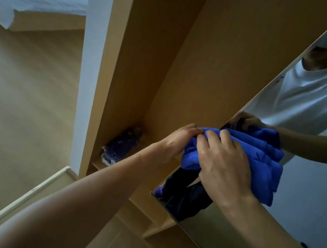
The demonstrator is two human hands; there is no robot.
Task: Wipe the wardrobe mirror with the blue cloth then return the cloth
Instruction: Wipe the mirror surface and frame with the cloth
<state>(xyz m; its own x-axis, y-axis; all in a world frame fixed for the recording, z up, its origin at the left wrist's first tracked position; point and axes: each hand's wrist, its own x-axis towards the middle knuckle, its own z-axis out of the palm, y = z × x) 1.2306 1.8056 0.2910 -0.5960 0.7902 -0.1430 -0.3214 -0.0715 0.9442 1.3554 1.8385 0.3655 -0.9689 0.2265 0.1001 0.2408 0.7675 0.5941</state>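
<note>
In the head view both hands hold the bunched blue cloth [263, 170] against the left edge of the wardrobe mirror [308, 204]. The left hand [177, 141] pinches the left end of the cloth with curled fingers. The right hand [222, 167] lies over the cloth and its fingers curl around the folds. On a wardrobe shelf [96, 163] left of the mirror lies a purple bundle [121, 147].

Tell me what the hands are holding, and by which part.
Both hold the blue cloth. The left hand pinches its bunched left end. The right hand grips over the bunched middle, fingers curled on top.
</note>
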